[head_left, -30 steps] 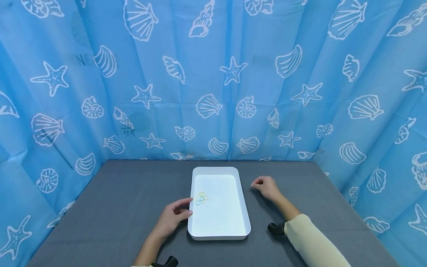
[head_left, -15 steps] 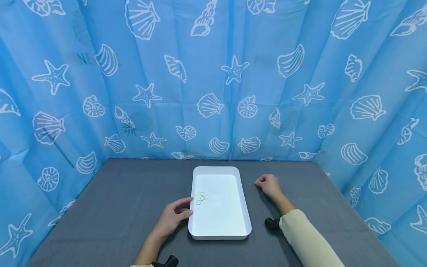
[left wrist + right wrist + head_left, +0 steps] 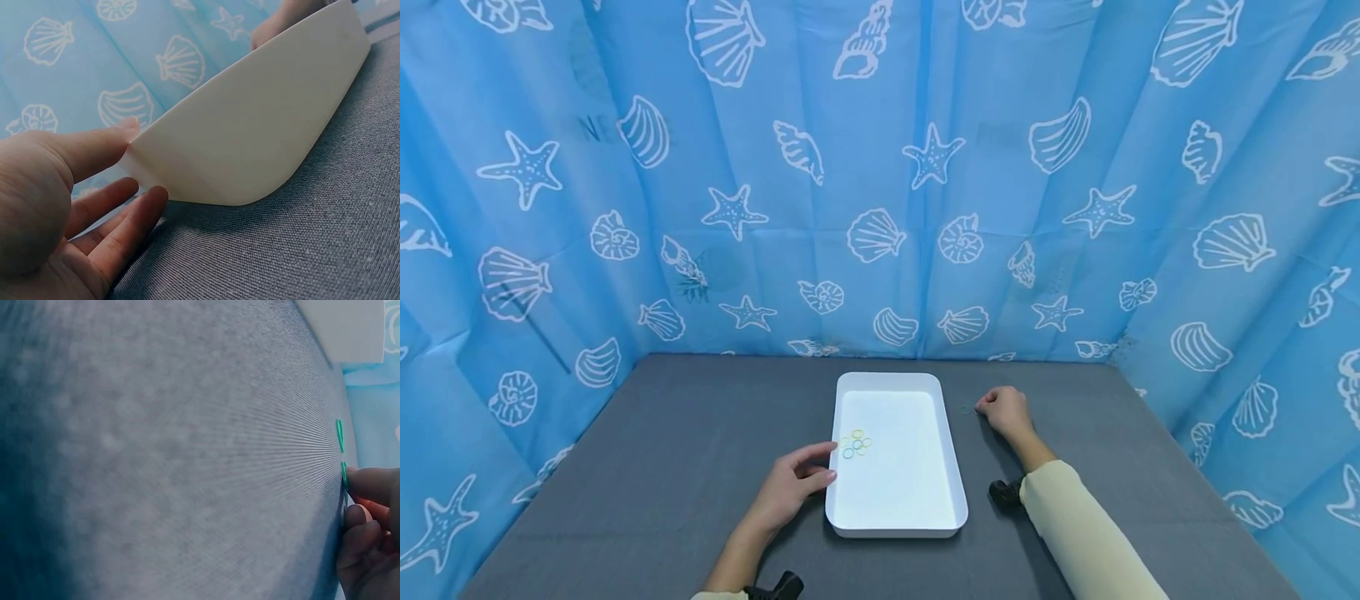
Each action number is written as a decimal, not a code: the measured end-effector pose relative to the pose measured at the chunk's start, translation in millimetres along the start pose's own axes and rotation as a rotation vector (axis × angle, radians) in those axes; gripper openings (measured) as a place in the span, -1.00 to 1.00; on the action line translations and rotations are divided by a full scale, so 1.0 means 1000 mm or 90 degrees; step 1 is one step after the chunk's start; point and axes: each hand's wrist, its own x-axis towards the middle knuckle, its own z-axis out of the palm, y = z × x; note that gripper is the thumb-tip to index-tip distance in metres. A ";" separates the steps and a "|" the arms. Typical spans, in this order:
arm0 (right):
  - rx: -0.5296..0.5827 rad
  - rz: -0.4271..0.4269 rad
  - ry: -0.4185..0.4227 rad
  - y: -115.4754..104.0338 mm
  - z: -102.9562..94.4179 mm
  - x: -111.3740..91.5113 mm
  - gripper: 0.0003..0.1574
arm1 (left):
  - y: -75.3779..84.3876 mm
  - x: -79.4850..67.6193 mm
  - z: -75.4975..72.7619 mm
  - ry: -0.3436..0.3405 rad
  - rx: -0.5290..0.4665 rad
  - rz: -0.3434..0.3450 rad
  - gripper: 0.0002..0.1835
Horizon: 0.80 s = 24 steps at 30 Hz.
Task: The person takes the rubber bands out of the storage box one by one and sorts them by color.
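A shallow white tray [image 3: 895,500] stands mid-table, several small coloured rubber bands [image 3: 856,444] lying inside it near the left wall. My left hand [image 3: 788,487] holds the tray's left rim; in the left wrist view one fingertip hooks over the edge while other fingers lie against the outer wall [image 3: 250,131]. To the right of the tray, my right hand [image 3: 1009,414] has its fingertips brought together low over the cloth, pinching a green rubber band [image 3: 344,476]. Just beyond it lies another green rubber band [image 3: 340,434], small in the head view.
Grey cloth [image 3: 700,433] covers the table. A blue curtain [image 3: 880,167] printed with white shells and starfish rises behind and along both sides. Black wrist devices [image 3: 1006,495] sit on both wrists, beside pale yellow sleeves [image 3: 1086,533].
My right hand has shifted slightly right and farther back, leaving a green band visible on the cloth beside its fingertips. The left hand and tray stay in place, apart from slight camera drift.
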 end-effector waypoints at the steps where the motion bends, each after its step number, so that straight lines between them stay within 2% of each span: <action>1: 0.001 -0.001 0.000 0.000 0.000 0.000 -0.85 | 0.000 0.000 0.000 0.001 0.001 0.000 -0.51; 11: 0.025 0.000 -0.009 0.004 -0.004 0.001 -0.85 | -0.003 0.003 0.001 0.011 0.011 0.002 -0.53; 17: 0.069 0.007 -0.028 0.001 -0.011 0.003 -0.84 | -0.001 0.002 0.001 0.013 0.012 -0.002 -0.53; 24: 0.092 0.006 -0.023 -0.007 -0.014 0.008 -0.83 | 0.000 0.001 0.001 0.010 0.008 0.000 -0.53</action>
